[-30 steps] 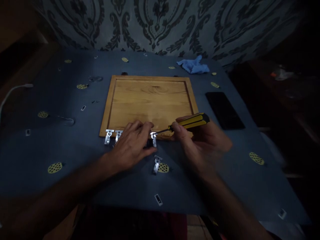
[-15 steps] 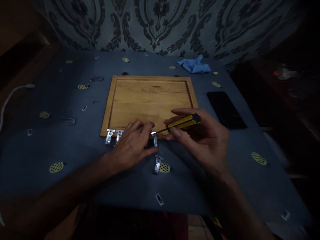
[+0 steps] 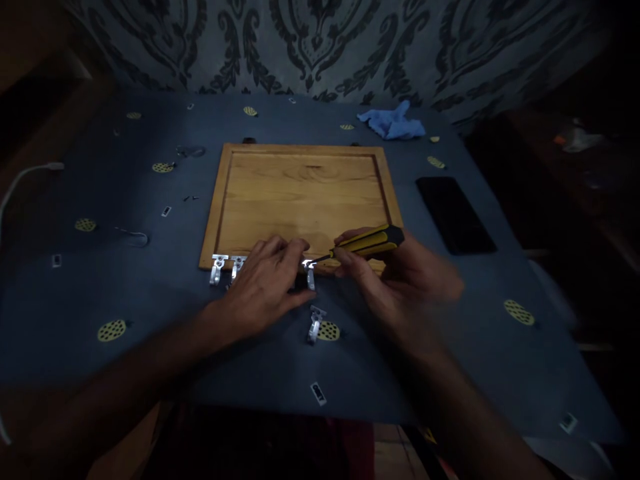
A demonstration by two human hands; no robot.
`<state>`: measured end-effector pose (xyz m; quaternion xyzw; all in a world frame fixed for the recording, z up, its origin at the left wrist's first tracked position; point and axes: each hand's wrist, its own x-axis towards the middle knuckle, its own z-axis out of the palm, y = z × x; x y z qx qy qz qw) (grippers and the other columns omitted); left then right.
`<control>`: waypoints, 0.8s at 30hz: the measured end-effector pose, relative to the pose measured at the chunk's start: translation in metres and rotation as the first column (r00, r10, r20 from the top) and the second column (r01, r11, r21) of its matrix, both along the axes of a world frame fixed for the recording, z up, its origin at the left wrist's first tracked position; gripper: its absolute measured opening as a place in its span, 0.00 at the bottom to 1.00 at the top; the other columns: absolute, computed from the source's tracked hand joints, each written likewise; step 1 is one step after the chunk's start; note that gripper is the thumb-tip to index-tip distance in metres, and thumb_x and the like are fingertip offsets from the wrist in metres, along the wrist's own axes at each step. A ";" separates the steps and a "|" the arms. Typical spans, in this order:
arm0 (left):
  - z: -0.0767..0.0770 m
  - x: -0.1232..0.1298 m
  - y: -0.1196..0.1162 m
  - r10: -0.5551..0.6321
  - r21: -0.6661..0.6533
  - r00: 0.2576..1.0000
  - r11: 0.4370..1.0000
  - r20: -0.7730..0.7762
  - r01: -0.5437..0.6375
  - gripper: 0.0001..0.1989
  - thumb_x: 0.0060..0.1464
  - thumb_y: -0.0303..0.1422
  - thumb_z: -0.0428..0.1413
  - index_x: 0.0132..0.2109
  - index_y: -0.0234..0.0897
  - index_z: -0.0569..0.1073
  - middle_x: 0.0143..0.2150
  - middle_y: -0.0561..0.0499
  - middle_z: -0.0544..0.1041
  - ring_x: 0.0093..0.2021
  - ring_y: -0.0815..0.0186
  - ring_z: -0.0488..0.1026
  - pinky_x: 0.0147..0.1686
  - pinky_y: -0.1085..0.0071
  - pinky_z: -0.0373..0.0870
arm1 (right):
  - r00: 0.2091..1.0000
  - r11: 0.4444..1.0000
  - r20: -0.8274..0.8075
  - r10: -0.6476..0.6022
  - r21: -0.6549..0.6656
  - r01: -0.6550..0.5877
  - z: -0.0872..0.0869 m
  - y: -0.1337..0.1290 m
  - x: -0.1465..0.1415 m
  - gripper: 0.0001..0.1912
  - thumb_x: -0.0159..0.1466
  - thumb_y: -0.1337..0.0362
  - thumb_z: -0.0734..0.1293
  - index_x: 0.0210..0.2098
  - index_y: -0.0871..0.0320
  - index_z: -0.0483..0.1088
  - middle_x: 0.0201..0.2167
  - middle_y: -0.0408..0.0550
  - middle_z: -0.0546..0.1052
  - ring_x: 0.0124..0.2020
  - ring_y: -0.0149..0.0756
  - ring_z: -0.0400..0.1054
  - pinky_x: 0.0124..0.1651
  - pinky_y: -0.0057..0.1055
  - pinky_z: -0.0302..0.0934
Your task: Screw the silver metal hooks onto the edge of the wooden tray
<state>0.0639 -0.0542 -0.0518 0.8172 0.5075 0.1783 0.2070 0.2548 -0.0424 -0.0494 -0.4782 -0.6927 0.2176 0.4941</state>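
Observation:
A framed wooden board (image 3: 305, 200) lies flat, with metal hooks along its near edge. My right hand (image 3: 395, 280) is closed round a yellow and black screwdriver (image 3: 367, 243), whose tip meets a silver hook (image 3: 310, 272) at that edge. My left hand (image 3: 267, 283) rests over the near edge just left of this hook, fingers bent; what is under them is hidden. Two more hooks, one at the left end (image 3: 217, 269) and one beside my left hand (image 3: 237, 268), sit on the edge. A loose hook (image 3: 315, 325) lies on the blue cloth nearer me.
A black phone (image 3: 456, 215) lies right of the board, and a crumpled blue cloth (image 3: 393, 122) behind it. Small screws (image 3: 191, 198) and clear curved pieces (image 3: 134, 236) are on the left of the table (image 3: 240, 380). A white cable (image 3: 25, 175) runs at the far left.
My right hand has turned around the screwdriver, its fingers and wrist now rolled lower. The tip stays at the same hook. My left hand holds its place, and the view has shifted slightly.

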 end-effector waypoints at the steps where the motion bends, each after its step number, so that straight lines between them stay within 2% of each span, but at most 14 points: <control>1: 0.000 0.000 0.000 0.000 -0.002 1.000 1.000 0.002 0.000 0.25 0.56 0.34 0.67 0.56 0.40 0.64 0.46 0.48 0.75 0.53 0.52 0.71 0.51 0.56 0.69 | 0.998 0.999 -0.050 -0.035 0.028 0.036 0.001 -0.001 -0.002 0.06 0.65 0.56 0.73 0.39 0.50 0.76 0.35 0.43 0.81 0.27 0.34 0.75 0.29 0.33 0.71; 5: -0.001 -0.001 -0.001 -0.005 0.014 1.000 1.000 0.012 0.005 0.25 0.56 0.34 0.67 0.55 0.39 0.64 0.47 0.47 0.76 0.52 0.52 0.72 0.50 0.57 0.69 | 0.937 0.970 -0.310 -0.163 0.121 0.209 0.009 -0.004 -0.007 0.07 0.66 0.55 0.72 0.39 0.50 0.75 0.35 0.41 0.81 0.20 0.29 0.71 0.22 0.30 0.67; 8: -0.002 -0.001 -0.001 -0.002 0.020 1.000 1.000 0.010 0.002 0.25 0.56 0.33 0.67 0.56 0.39 0.64 0.47 0.47 0.76 0.53 0.52 0.72 0.51 0.57 0.69 | 0.967 0.987 -0.213 -0.138 0.056 0.153 0.009 -0.004 -0.006 0.08 0.65 0.55 0.73 0.39 0.50 0.76 0.32 0.41 0.80 0.22 0.32 0.73 0.24 0.33 0.70; 11: -0.002 -0.001 -0.001 0.002 0.024 1.000 1.000 0.012 -0.003 0.26 0.56 0.33 0.67 0.56 0.39 0.64 0.47 0.48 0.76 0.53 0.52 0.72 0.51 0.57 0.69 | 0.989 0.993 -0.104 -0.102 0.043 0.107 0.005 -0.004 -0.002 0.05 0.66 0.56 0.72 0.39 0.48 0.75 0.34 0.42 0.81 0.24 0.34 0.74 0.28 0.36 0.71; 14: -0.002 -0.002 -0.001 -0.006 0.036 1.000 0.999 0.017 0.005 0.27 0.56 0.33 0.67 0.57 0.39 0.64 0.48 0.47 0.76 0.53 0.52 0.72 0.52 0.57 0.69 | 0.989 0.994 -0.107 -0.098 0.030 0.102 0.004 -0.004 -0.002 0.04 0.66 0.58 0.72 0.38 0.48 0.75 0.36 0.42 0.82 0.24 0.33 0.74 0.28 0.36 0.70; 18: -0.002 -0.002 -0.001 -0.004 0.028 1.000 1.000 0.013 0.004 0.26 0.56 0.34 0.67 0.57 0.38 0.64 0.47 0.47 0.76 0.53 0.52 0.72 0.51 0.57 0.69 | 0.990 0.995 -0.102 -0.093 0.030 0.097 0.006 -0.004 -0.003 0.04 0.66 0.59 0.73 0.40 0.47 0.77 0.35 0.41 0.81 0.25 0.33 0.74 0.31 0.36 0.70; 24: -0.002 -0.001 -0.001 0.007 0.007 1.000 1.000 0.025 -0.007 0.27 0.56 0.34 0.67 0.57 0.40 0.64 0.48 0.47 0.76 0.54 0.51 0.72 0.52 0.56 0.69 | 0.997 0.999 -0.075 -0.038 0.023 0.039 -0.003 -0.002 0.000 0.05 0.67 0.58 0.72 0.43 0.48 0.76 0.36 0.40 0.81 0.25 0.32 0.73 0.29 0.34 0.70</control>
